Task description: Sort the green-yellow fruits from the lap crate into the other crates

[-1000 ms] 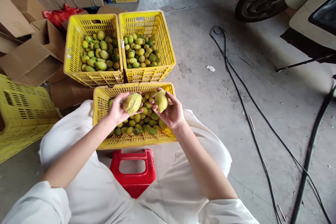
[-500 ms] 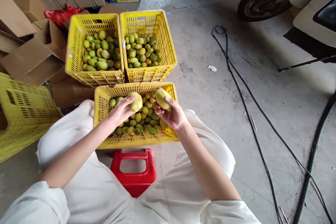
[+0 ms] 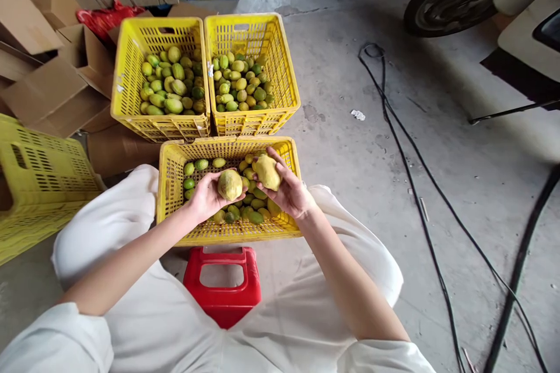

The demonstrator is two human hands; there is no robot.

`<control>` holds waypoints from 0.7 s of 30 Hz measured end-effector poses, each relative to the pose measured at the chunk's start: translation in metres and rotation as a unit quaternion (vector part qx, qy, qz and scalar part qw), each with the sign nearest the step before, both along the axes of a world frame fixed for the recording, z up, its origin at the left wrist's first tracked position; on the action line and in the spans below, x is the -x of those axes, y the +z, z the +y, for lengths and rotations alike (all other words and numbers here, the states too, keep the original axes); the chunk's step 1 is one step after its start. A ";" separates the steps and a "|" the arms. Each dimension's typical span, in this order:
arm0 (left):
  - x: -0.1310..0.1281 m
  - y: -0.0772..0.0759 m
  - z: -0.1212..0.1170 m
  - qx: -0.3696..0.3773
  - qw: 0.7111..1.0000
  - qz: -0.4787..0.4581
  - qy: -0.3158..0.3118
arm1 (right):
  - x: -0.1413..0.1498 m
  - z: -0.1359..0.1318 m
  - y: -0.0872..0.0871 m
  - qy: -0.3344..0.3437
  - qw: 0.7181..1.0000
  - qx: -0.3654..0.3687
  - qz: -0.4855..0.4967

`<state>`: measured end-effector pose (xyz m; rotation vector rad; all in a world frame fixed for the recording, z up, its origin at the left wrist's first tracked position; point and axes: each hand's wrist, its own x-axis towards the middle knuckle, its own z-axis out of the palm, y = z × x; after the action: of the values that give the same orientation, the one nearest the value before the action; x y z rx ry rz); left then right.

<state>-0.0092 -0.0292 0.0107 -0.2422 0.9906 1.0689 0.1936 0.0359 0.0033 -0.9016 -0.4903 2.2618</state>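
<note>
My left hand (image 3: 207, 197) cradles a yellow-green lemon (image 3: 230, 185) with darker blemishes, palm turned up beneath it. In my right hand (image 3: 294, 191) rests another, paler yellow lemon (image 3: 268, 172) with a lumpy skin, the fingers curled around its side. Both hands are held over the near yellow crate (image 3: 163, 186), whose bottom carries many green and yellow lemons (image 3: 256, 217); my hands hide part of them. A few greener lemons (image 3: 201, 164) lie apart at the crate's left side.
Behind stand two yellow crates (image 3: 160, 127) (image 3: 254, 122) of lemons. Left are another crate (image 3: 48, 186) and cardboard boxes (image 3: 48, 93). A red stool (image 3: 223, 297) is between my legs. Black cables (image 3: 406, 172) cross the floor at right, near a parked vehicle (image 3: 529, 41).
Both hands have turned the lemons over in their grip. My left hand has rolled from over its lemon to palm up and sits slightly lower. The view has shifted slightly.
</note>
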 end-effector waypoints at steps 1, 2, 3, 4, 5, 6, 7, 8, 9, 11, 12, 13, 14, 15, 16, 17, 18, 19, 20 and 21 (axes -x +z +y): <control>0.000 -0.002 0.000 -0.009 1.000 0.004 -0.010 | 0.000 -0.002 -0.001 0.019 1.000 -0.009 -0.007; 0.000 -0.004 -0.001 -0.019 0.999 0.011 -0.023 | 0.000 -0.004 -0.001 0.037 0.999 -0.018 -0.012; 0.000 -0.006 -0.002 -0.029 0.999 0.021 -0.037 | 0.000 -0.005 -0.002 0.051 0.998 -0.023 -0.014; -0.001 -0.009 -0.003 -0.037 0.998 0.031 -0.050 | 0.001 -0.007 -0.002 0.058 0.998 -0.024 -0.017; -0.001 -0.011 -0.005 -0.043 0.997 0.039 -0.059 | 0.001 -0.009 -0.003 0.057 0.998 -0.019 -0.020; -0.002 -0.014 -0.006 -0.046 0.996 0.045 -0.066 | 0.002 -0.009 -0.003 0.053 0.998 -0.009 -0.025; -0.002 -0.016 -0.008 -0.048 0.996 0.048 -0.066 | 0.001 -0.010 -0.004 0.046 0.998 0.002 -0.031; -0.002 -0.017 -0.010 -0.048 0.996 0.047 -0.062 | 0.001 -0.009 -0.005 0.042 0.998 0.013 -0.034; -0.002 -0.018 -0.011 -0.047 0.996 0.042 -0.057 | 0.000 -0.008 -0.005 0.041 0.998 0.023 -0.033; -0.001 -0.018 -0.012 -0.040 0.998 0.020 -0.047 | -0.002 -0.004 -0.006 0.043 0.998 0.035 -0.023; 0.000 -0.017 -0.013 -0.036 0.999 0.006 -0.041 | -0.003 -0.003 -0.006 0.042 0.998 0.037 -0.016; 0.001 -0.017 -0.013 -0.033 0.999 -0.009 -0.034 | -0.004 -0.001 -0.005 0.040 0.999 0.035 -0.008; 0.002 -0.016 -0.013 -0.031 0.999 -0.020 -0.028 | -0.004 0.000 -0.004 0.037 0.999 0.031 -0.003; 0.003 -0.016 -0.013 -0.030 0.999 -0.027 -0.024 | -0.004 0.001 -0.003 0.032 0.999 0.026 0.001; 0.004 -0.016 -0.013 -0.030 0.999 -0.029 -0.021 | -0.004 0.001 -0.001 0.028 0.999 0.019 0.004; 0.005 -0.016 -0.013 -0.034 0.999 -0.026 -0.021 | -0.004 0.001 0.000 0.027 1.000 0.012 0.004; 0.006 -0.016 -0.014 -0.039 0.999 -0.019 -0.025 | -0.004 0.000 0.001 0.030 1.000 0.003 0.003; 0.006 -0.017 -0.015 -0.047 0.998 -0.012 -0.033 | -0.004 -0.001 0.002 0.037 0.999 -0.008 0.002; 0.007 -0.017 -0.016 -0.058 0.997 -0.007 -0.044 | -0.004 -0.002 0.003 0.048 0.999 -0.020 0.001; 0.008 -0.018 -0.017 -0.074 0.996 -0.005 -0.054 | -0.003 -0.004 0.004 0.062 0.998 -0.030 0.002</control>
<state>-0.0171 -0.0466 -0.0072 -0.0717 0.9005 1.0365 0.1970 0.0320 0.0068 -0.8582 -0.6244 2.3461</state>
